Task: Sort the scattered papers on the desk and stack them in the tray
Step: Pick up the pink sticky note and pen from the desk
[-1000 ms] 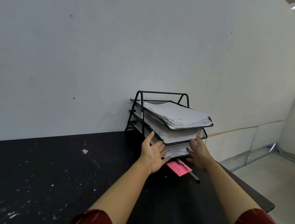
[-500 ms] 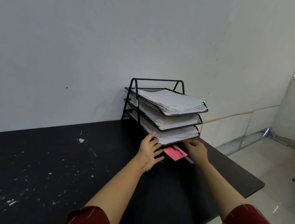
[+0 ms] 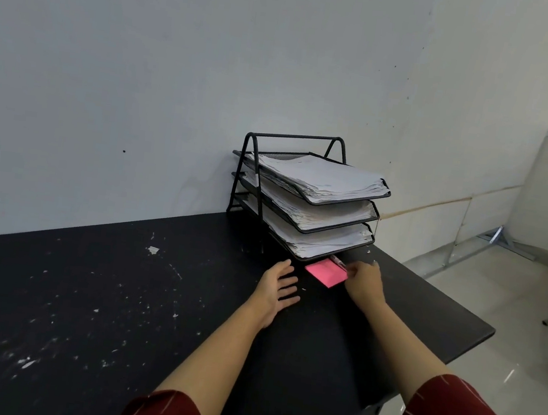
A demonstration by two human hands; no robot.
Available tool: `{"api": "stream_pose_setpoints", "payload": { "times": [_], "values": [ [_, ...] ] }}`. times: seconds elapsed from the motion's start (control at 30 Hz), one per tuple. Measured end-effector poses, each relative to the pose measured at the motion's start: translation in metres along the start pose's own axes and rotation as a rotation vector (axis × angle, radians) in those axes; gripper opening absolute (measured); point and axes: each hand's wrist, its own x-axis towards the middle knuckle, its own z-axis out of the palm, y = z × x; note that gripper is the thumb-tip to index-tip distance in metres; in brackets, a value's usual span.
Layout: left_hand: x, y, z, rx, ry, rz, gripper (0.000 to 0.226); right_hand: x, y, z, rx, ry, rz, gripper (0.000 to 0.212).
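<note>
Left hand [image 3: 278,285] flat, fingers spread; right hand [image 3: 363,283] reaching, fingers curled.

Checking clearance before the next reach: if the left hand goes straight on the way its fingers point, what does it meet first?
Probably the pink notepad, just ahead of the left hand; depth is unclear.

Matt black surfaces, white paper, glossy floor

The tabletop [image 3: 115,308] is matt black, flecked with pale scuffs and chips. The three-tier tray [image 3: 378,215] is black metal mesh on a tube frame, holding stacks of white paper [image 3: 318,174]. A pink paper note [image 3: 325,273] lies smooth. The floor tiles [image 3: 509,332] look glossy.
</note>
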Motion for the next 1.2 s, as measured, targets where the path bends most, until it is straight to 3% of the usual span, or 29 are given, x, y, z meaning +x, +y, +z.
{"api": "stream_pose_setpoints", "payload": {
  "times": [0.17, 0.23, 0.37, 0.53, 0.63, 0.9, 1.2],
  "values": [
    [0.001, -0.009, -0.005, -0.091, -0.001, 0.023, 0.052, 0.004, -0.002, -0.004, -0.002, -0.054, 0.057, 0.014],
    [0.001, -0.012, -0.008, -0.140, -0.001, 0.033, 0.051, 0.004, -0.001, -0.002, -0.025, -0.073, 0.068, 0.032],
    [0.001, -0.016, -0.015, -0.247, 0.013, 0.062, 0.045, 0.005, -0.006, 0.000, -0.016, -0.076, 0.081, 0.048],
    [0.002, -0.020, -0.017, -0.294, 0.060, 0.137, 0.032, 0.008, -0.020, -0.005, 0.004, -0.183, 0.167, 0.057],
    [0.002, -0.022, -0.017, -0.228, 0.137, 0.210, 0.023, 0.009, -0.020, -0.002, 0.042, -0.224, 0.167, 0.066],
    [-0.006, -0.012, -0.038, 0.087, 0.354, 0.378, 0.021, -0.010, -0.029, -0.005, 0.211, -0.381, 0.196, 0.037],
    [-0.030, 0.009, -0.084, 0.231, 0.407, 0.293, 0.023, -0.047, -0.079, 0.018, 0.376, -0.515, 0.185, 0.047]
  ]
}}
